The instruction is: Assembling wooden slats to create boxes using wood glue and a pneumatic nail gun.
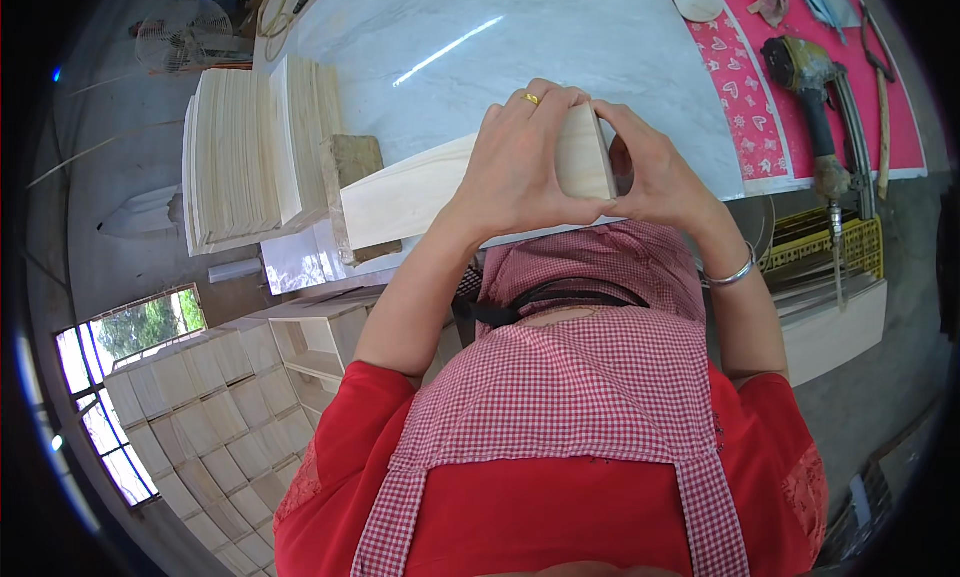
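While the left hand (515, 162) and right hand (660, 172) both clasp the wooden board (585, 162) at the marble table's (560, 37) near edge, a nail gun (815, 107) lies well apart.

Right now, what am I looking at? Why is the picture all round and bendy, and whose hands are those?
There is no machine here. A person wears a small camera on the head, and it looks down at their own body and hands. Its wide lens bends straight edges, so the picture looks round.

The left hand and the right hand both hold a pale wooden board where it meets a long plank, just above a shiny marble-patterned table.

The person wears a red shirt and a red checked apron. On the table lie stacks of thin wooden boards. To the right, a nail gun rests on a pink cloth. Lower left stand stacked wooden boxes.
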Available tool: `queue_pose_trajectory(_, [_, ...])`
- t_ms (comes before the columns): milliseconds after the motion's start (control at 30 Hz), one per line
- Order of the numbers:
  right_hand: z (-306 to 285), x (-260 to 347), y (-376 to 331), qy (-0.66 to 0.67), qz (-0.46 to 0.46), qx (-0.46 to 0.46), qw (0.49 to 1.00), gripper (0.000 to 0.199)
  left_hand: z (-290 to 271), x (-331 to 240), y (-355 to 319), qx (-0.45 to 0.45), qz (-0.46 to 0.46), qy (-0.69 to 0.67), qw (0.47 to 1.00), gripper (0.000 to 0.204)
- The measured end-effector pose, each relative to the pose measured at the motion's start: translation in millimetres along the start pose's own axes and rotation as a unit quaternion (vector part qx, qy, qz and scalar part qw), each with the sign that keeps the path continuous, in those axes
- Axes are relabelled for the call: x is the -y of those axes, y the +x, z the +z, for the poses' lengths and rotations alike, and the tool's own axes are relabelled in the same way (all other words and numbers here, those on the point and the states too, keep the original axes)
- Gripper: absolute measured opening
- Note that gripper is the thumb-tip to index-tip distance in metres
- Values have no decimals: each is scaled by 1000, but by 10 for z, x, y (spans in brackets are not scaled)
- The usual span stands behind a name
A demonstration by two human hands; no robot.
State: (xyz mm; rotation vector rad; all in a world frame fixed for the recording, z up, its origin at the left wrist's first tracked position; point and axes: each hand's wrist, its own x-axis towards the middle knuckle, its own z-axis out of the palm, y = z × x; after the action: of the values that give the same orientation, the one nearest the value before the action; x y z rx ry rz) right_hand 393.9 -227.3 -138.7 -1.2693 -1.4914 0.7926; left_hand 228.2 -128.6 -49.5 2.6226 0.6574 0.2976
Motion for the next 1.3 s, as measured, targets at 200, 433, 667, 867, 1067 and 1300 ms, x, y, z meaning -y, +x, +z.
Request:
queue_pose_trajectory(200, [-7, -13, -14, 9, 16, 9, 1000, 97, 11, 7, 21, 8, -1, 1, 1000, 85])
queue_pose_trajectory(433, [-194, -104, -120, 189, 115, 60, 973, 94, 19, 40, 26, 5, 10, -1, 1000, 86])
queue_pose_trajectory(667, [-154, -160, -95, 241, 162, 71, 954, 87, 52, 59, 25, -11, 24, 7, 1000, 86])
queue_pose_trajectory(867, [-150, -204, -33, 239, 155, 87, 955, 89, 54, 42, 40, -5, 9, -14, 1000, 85])
queue_pose_trajectory(1067, [-163, -189, 26, 246, 161, 101, 951, 91, 63, 50, 35, -6, 1, -12, 1000, 85])
queue_pose_trajectory(1300, [-154, -239, 60, 272, 153, 102, 945, 92, 68, 34, 46, -3, -5, -12, 1000, 86])
